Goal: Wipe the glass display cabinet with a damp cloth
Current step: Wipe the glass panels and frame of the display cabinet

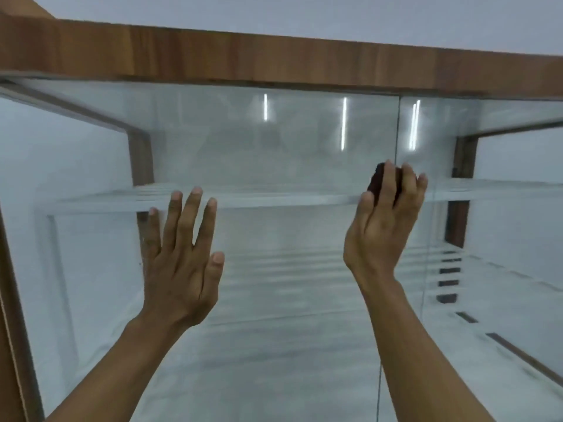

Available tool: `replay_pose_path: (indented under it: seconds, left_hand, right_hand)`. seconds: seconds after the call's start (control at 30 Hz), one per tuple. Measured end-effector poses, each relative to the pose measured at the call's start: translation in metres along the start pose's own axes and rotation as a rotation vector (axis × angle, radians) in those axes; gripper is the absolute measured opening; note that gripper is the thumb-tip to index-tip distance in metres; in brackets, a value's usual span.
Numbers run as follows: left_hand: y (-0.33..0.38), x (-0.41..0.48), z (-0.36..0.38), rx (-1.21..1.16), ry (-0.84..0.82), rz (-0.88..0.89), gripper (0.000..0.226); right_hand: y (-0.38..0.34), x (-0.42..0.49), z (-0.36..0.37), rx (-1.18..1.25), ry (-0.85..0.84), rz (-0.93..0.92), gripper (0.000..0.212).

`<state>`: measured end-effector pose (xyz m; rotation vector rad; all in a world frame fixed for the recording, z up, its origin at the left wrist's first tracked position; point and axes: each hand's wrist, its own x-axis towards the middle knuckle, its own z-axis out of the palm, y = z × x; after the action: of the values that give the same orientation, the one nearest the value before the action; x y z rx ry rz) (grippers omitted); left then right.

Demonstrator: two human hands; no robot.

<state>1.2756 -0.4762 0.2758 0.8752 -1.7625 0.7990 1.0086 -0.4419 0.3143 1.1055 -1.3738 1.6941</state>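
Observation:
A glass display cabinet (274,147) with a brown wooden top frame fills the head view. My left hand (182,254) lies flat against the front glass, fingers spread, holding nothing. My right hand (387,220) presses a small dark cloth (376,181) against the glass near the vertical seam between two panes, at the height of the upper glass shelf. Most of the cloth is hidden behind my fingers.
Inside the cabinet a glass shelf (274,199) runs across at mid height. Wooden posts stand at the inner left (141,159) and inner right (461,190). Light strips reflect in the upper glass. A wooden side frame (12,330) borders the left edge.

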Motion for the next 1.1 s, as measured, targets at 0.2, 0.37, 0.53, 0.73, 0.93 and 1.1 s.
replay_pose_path:
  seconds: [0.2,0.37,0.53,0.73,0.93,1.1]
  left_hand:
    - [0.008,-0.058,0.023,-0.066,0.109,0.033,0.064]
    - [0.011,-0.163,0.054,-0.013,0.111,0.102,0.064]
    - [0.031,-0.233,0.083,-0.023,0.129,0.032,0.063]
    - [0.039,-0.268,0.097,0.040,0.098,0.086,0.063]
    - [0.039,-0.269,0.098,0.055,0.097,0.080,0.064]
    - [0.039,-0.269,0.097,0.055,0.084,0.065,0.065]
  right_hand:
    - [-0.043,-0.171,0.015,0.042,-0.334,-0.779,0.050]
    - [0.064,-0.150,-0.014,-0.017,0.052,-0.120,0.056]
    - [0.023,-0.274,0.009,0.018,-0.193,-0.645,0.050]
    - [0.113,-0.292,-0.012,0.000,0.006,-0.350,0.048]
    - [0.082,-0.376,-0.023,-0.066,-0.426,-0.783,0.056]
    - [0.181,-0.391,-0.065,-0.062,-0.411,-0.545,0.057]
